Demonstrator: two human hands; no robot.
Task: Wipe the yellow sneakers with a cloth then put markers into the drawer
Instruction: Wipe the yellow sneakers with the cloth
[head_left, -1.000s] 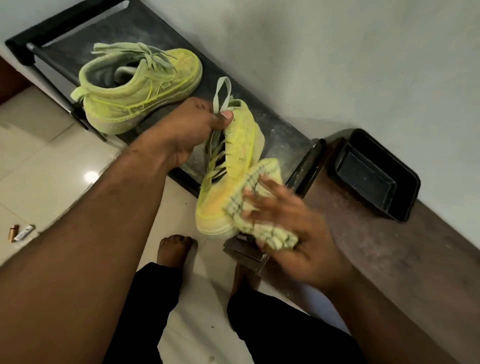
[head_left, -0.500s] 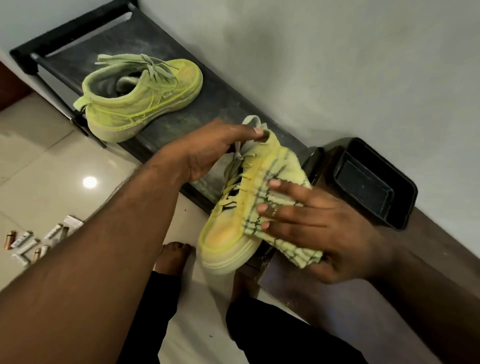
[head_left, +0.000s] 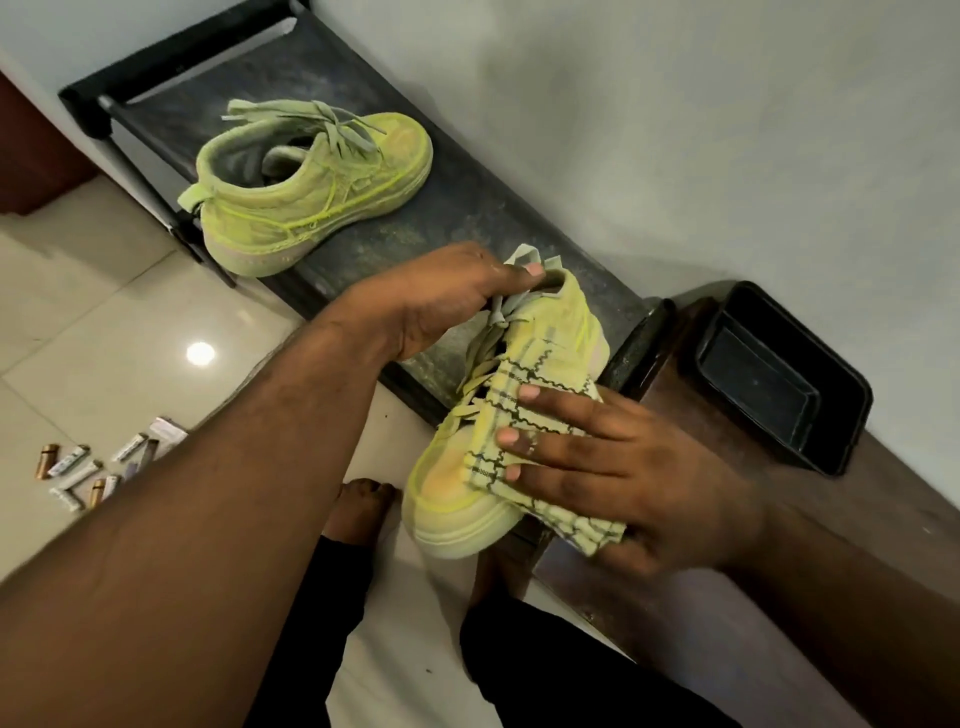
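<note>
Scattered on floor tiles (head_left: 104, 322) at left: small markers (head_left: 78, 470), labels unreadable. On dusty black rack (head_left: 467, 208), near its left end: one yellow sneaker (head_left: 311, 182). Off rack's front edge: second sneaker (head_left: 467, 467), collar gripped by left hand (head_left: 441, 301); checked cloth (head_left: 524, 447) pressed on it under right hand (head_left: 623, 467), fingers straight.

Yellow-green sneakers (head_left: 311, 187), a pale checked cloth (head_left: 535, 410) with dark lines, black tray (head_left: 779, 374).
</note>
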